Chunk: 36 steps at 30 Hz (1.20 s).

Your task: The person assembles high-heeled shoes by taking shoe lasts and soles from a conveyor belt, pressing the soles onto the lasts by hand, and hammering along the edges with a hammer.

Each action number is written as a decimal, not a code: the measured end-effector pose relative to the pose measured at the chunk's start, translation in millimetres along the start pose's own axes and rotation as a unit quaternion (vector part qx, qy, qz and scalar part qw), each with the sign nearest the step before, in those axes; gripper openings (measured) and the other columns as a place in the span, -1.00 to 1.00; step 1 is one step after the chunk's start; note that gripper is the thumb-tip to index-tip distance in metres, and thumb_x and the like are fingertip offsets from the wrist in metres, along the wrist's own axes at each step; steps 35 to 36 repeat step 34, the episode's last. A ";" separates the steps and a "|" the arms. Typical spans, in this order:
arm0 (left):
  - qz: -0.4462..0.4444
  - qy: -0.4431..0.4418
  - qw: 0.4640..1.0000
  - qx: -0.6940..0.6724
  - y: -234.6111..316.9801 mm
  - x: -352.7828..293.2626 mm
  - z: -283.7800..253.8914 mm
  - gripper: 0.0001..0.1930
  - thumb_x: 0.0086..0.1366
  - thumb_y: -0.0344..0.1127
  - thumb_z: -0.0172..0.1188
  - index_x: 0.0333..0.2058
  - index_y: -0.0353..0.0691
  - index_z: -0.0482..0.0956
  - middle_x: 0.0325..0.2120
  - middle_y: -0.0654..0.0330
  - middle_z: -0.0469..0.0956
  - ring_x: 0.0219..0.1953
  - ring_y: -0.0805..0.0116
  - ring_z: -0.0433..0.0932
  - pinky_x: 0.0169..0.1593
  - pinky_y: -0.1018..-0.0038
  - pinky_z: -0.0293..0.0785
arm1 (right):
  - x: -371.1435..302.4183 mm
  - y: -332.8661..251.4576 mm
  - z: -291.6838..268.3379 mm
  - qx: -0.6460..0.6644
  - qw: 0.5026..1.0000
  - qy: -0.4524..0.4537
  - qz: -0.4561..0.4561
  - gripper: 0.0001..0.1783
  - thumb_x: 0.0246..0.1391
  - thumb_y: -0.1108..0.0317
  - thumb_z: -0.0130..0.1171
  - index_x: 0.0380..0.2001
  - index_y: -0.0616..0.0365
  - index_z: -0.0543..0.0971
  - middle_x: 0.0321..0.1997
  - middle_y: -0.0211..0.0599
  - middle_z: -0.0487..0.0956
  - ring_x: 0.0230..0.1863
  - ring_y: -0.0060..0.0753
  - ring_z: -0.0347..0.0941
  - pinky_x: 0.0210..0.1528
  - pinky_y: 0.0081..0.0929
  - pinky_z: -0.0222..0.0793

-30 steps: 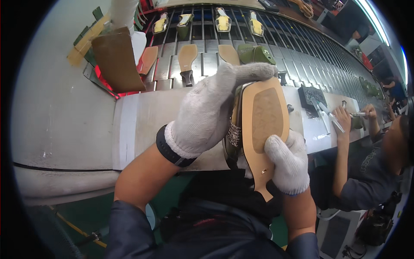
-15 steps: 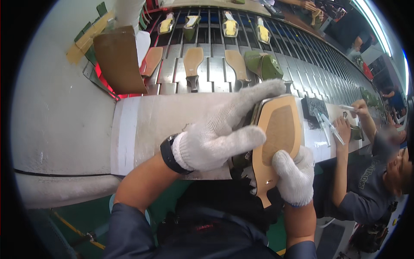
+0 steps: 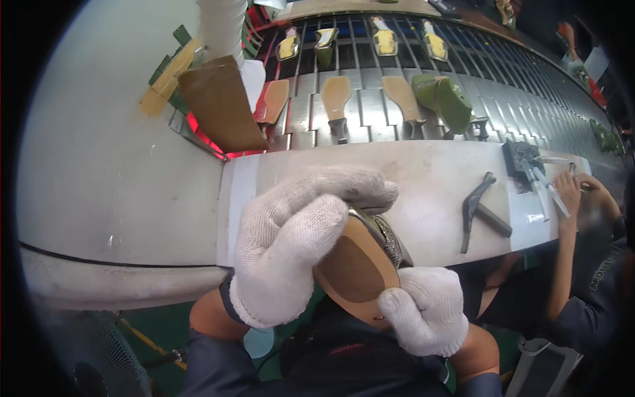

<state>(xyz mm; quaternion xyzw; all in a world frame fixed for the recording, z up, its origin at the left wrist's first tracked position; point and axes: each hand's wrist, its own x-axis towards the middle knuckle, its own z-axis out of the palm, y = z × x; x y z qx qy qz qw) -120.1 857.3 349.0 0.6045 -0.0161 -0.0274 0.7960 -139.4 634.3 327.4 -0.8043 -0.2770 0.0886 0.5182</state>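
Note:
In front of my body I hold a shoe point(image 3: 360, 264) tilted, its tan sole with a darker brown middle turned up. Along its right side runs a glittery strip; most of the upper is hidden. My left hand point(image 3: 297, 245), in a white knit glove, wraps round the toe end, thumb along the sole's edge. My right hand point(image 3: 426, 308), gloved too, grips the narrower end with its thumb near the sole's edge. To the right on the worktable point(image 3: 423, 178) lies a dark hand tool point(image 3: 479, 212) with a curved arm and a straight bar.
Beyond the table runs a slatted metal conveyor point(image 3: 364, 122) with several tan soles and a green shoe last point(image 3: 443, 102). Syringes point(image 3: 539, 185) lean on a dark block point(image 3: 519, 162). A co-worker's hands point(image 3: 574, 190) are at the far right. A brown board point(image 3: 221, 102) stands left.
The shoe has come lower and to the left, tilting, with both hands still on it. The view has shifted, and the dark tool on the table now shows.

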 end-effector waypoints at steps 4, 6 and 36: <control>0.035 0.053 0.994 0.094 -12.2 -11.2 -11.9 -0.60 0.50 -0.18 0.30 0.01 -0.49 0.66 -0.07 -0.25 0.77 0.02 -0.01 0.80 0.19 0.08 0.73 | 12.1 -3.2 17.2 0.018 1.000 0.009 -0.021 -0.69 0.38 0.28 0.37 -0.46 0.16 0.63 -0.62 -0.14 0.52 -0.62 0.02 0.54 -0.52 -0.13 0.42; 0.037 0.064 0.993 0.093 -12.0 -14.0 -14.1 -0.65 0.49 -0.23 0.30 0.00 -0.48 0.66 -0.10 -0.23 0.78 -0.01 0.01 0.81 0.18 0.09 0.74 | 14.0 -2.5 21.8 0.010 0.999 0.003 -0.036 -0.74 0.35 0.34 0.34 -0.46 0.18 0.64 -0.61 -0.14 0.52 -0.61 0.00 0.53 -0.53 -0.15 0.39; 0.121 -0.135 0.982 0.057 -4.2 38.1 16.0 -0.42 0.58 0.03 0.10 0.02 -0.50 0.75 -0.05 -0.16 0.79 -0.01 0.04 0.77 0.22 0.23 0.65 | 44.3 -15.7 -42.2 0.014 0.995 0.095 0.025 -0.05 0.03 -0.02 0.67 0.41 0.17 0.53 0.16 -0.16 0.68 0.06 -0.34 0.70 0.14 -0.52 0.57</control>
